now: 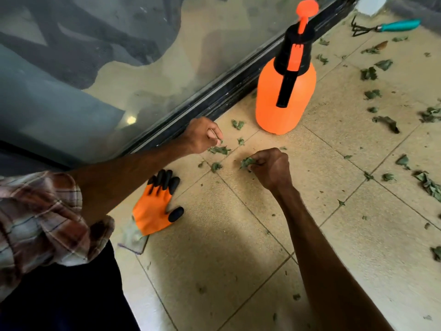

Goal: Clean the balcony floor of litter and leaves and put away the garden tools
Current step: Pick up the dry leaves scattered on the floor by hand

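Two hands down by the floor (238,235): orange glove (152,211) flat on the tiles, left hand (202,137) pinching a leaf bit (220,141), right hand (272,168) squeezing a leaf clump (247,161), orange sprayer (269,103) upright beyond, little rake (386,26) far right, loose leaves (386,121) scattered

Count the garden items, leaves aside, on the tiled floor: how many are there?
3. The orange sprayer stands beside the door track; the orange glove lies at lower left; the teal-handled hand rake lies at top right. Others may be out of view.

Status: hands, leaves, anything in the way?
Right hand grips leaf clump. Left hand pinches leaf scrap. Loose leaves scattered rightward. Sprayer, glove nearby, not blocking.
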